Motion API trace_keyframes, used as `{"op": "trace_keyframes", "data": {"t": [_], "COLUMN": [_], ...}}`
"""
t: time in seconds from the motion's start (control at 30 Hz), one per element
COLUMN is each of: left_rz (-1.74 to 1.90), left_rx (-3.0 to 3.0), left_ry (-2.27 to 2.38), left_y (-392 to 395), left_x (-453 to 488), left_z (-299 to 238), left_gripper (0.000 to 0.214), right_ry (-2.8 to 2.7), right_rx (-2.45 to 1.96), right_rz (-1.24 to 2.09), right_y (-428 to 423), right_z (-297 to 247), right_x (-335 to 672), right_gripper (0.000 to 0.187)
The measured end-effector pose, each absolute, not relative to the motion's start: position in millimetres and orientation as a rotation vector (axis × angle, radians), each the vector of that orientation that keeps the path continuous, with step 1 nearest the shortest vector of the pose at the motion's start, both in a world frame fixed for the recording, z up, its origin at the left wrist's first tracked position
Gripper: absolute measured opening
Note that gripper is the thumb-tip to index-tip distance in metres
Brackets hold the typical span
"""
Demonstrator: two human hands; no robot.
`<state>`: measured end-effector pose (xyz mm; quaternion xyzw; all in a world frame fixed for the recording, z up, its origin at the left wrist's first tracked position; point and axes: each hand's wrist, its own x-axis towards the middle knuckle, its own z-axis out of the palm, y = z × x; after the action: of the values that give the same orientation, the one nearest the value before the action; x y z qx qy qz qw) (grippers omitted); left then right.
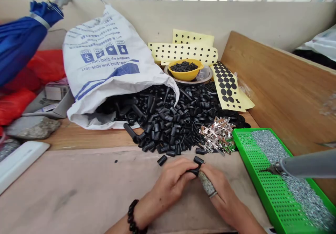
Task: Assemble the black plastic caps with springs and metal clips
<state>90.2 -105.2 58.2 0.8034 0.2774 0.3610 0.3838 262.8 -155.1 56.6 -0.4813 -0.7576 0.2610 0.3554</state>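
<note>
My left hand (172, 183) and my right hand (219, 188) meet low in the middle of the table, fingers pinched together on a small black plastic part (194, 171). The right index finger wears a grey fabric cot (206, 184). A bead bracelet (132, 216) circles my left wrist. Just beyond my fingertips lies a large heap of black plastic parts (173, 118), with one loose piece (162, 160) beside my left hand and another (198, 160) above my fingers. A pile of small silver metal clips (217, 135) sits to the right of the heap.
A white printed sack (105, 62) spills the black parts. A green perforated tray (265, 178) of tiny silver screws stands at the right, a grey screwdriver (301, 165) over it. A yellow bowl (186, 69), dotted yellow sheets (183, 52), a wooden board (283, 83), a blue umbrella (21, 41) and red bags (31, 80) surround.
</note>
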Motion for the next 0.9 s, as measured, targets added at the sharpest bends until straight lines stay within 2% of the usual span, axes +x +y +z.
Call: {"op": "trace_keyframes", "data": {"t": [0.23,0.63,0.9], "left_rz": [0.741,1.006,0.682], "left_rx": [1.862,2.251,1.922], "left_ry": [0.764,0.595,0.745], "left_y": [-97.5,-104.3,-97.0], "left_x": [88.6,90.3,88.3], "left_z": [65.6,57.0,62.9], "left_gripper": [0.018,0.022,0.018], "right_ry": [-2.139,-1.811,-2.203], "right_rx": [-1.231,-1.328,-1.212], "right_rz": [0.495,0.955,0.402], "right_y": [-151.7,-156.2,-154.4], "right_z": [51.7,59.7,49.2], "right_x": [269.0,267.9,269.3], "right_gripper": [0.028,0.025,0.03]}}
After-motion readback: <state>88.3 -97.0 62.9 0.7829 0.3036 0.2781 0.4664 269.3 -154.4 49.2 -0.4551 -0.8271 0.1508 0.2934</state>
